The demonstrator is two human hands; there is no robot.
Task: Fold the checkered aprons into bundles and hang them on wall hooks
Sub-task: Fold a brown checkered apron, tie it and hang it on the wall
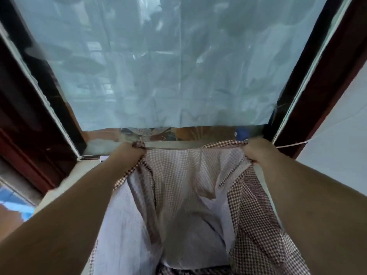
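Maroon wood frame [19, 116] bordered a window covered by a pale translucent sheet [168, 66]; a white wall [341, 135] stood to the right, crossed by a thin cord [292, 145]. Both forearms reached forward toward the beige sill [178, 144]. Left hand [128, 153] and right hand [257, 150] each clenched an upper corner of the apron [172, 175]. It was stretched between them and hung downward, pale reverse showing.

Both bare forearms stretch forward, spread apart — left hand [129, 153] and right hand [256, 150] level with each other, each curled into a fist gripping the top edge of the checkered apron [178, 175].
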